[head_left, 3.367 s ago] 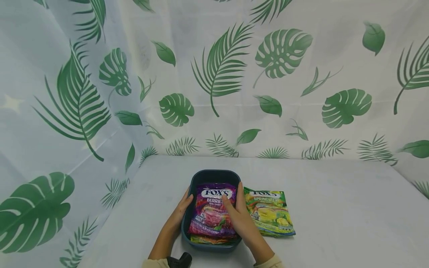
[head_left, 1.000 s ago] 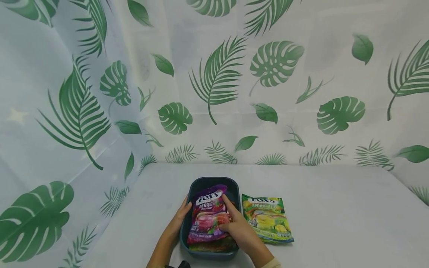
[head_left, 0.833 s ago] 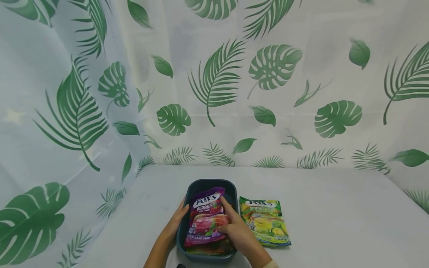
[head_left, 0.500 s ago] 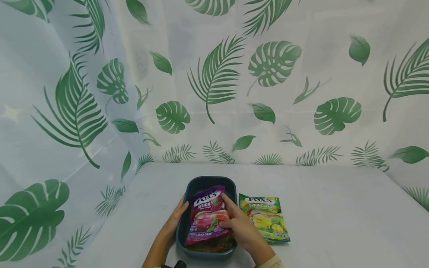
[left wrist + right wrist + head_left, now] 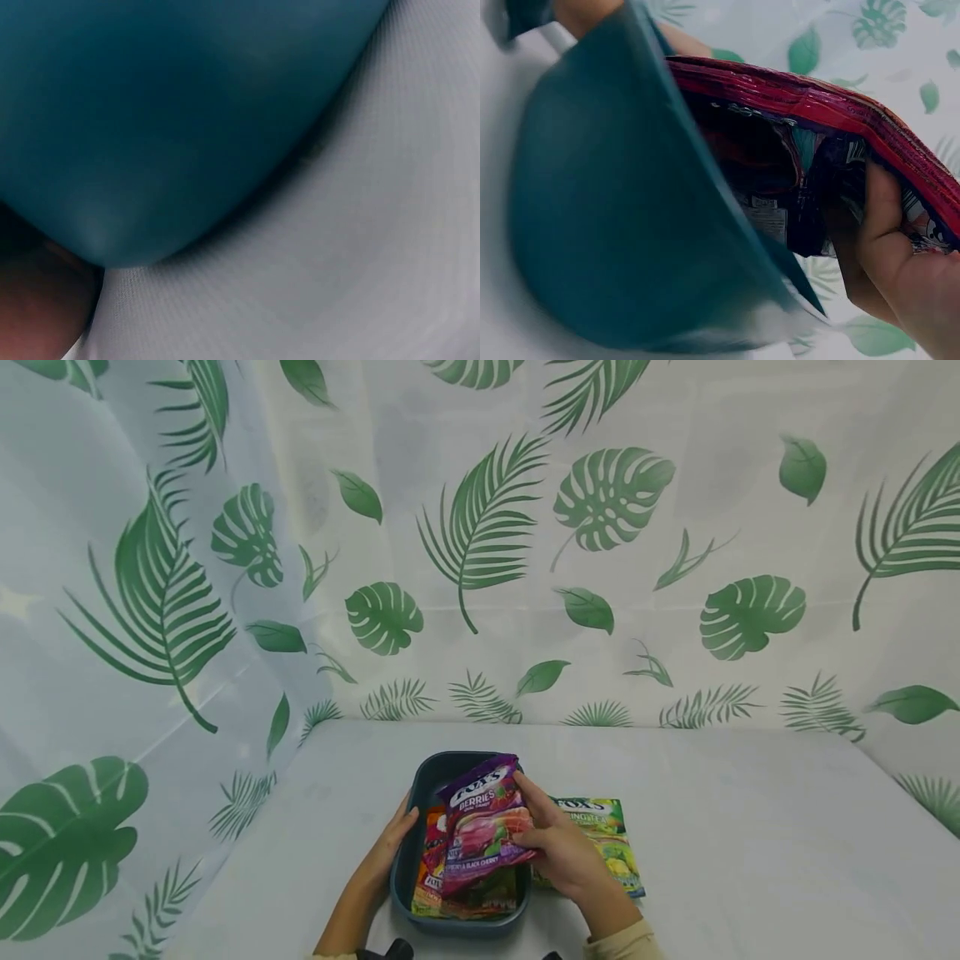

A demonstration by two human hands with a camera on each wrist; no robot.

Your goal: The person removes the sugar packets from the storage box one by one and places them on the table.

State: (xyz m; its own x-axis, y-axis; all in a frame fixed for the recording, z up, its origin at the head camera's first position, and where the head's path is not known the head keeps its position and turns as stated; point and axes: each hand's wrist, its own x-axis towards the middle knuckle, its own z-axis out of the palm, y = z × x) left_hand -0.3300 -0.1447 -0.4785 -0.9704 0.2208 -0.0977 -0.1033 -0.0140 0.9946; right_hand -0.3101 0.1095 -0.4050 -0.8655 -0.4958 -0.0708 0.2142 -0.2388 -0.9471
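Note:
A purple Fox's Berries candy bag (image 5: 483,831) is tilted over a dark blue bin (image 5: 459,928). My right hand (image 5: 566,852) pinches the bag's right edge; in the right wrist view its fingers (image 5: 885,206) lie against the bag's underside. Inside the bin, an orange-red and green candy bag (image 5: 429,868) shows below the purple one. My left hand (image 5: 382,852) holds the bin's left side, with the thumb at the rim and the other fingers mostly hidden. Only the bin's outer wall (image 5: 187,112) and a bit of that hand fill the left wrist view.
A green-yellow Fox's Spring Tea candy bag (image 5: 615,843) lies on the white table (image 5: 735,843) right of the bin, partly covered by my right hand. A leaf-printed curtain (image 5: 480,552) stands behind and to the left.
The purple candy bag has risen and shifted right within my right hand's hold, uncovering the orange-red bag beneath. My left hand stays at the bin's side.

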